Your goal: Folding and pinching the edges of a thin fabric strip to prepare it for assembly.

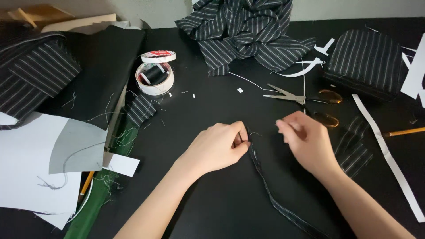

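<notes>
A narrow dark striped fabric strip (270, 194) lies on the black work surface (212, 106), curving from the middle toward the lower right. My left hand (219, 146) pinches the strip's upper end between thumb and fingers. Just to the right, my right hand (305, 141) hovers with thumb and fingertips pressed together; whether a needle or thread is in them I cannot tell. Behind my right hand lie scissors (305, 98) with amber handles.
A white round container with a black thread spool (154, 77) sits at the back left, its lid (158, 56) beside it. Striped cloth is heaped at the back (248, 33) and right (365, 62). White paper pieces (40, 163), paper strips (389, 159) and a pencil (405, 132) lie around.
</notes>
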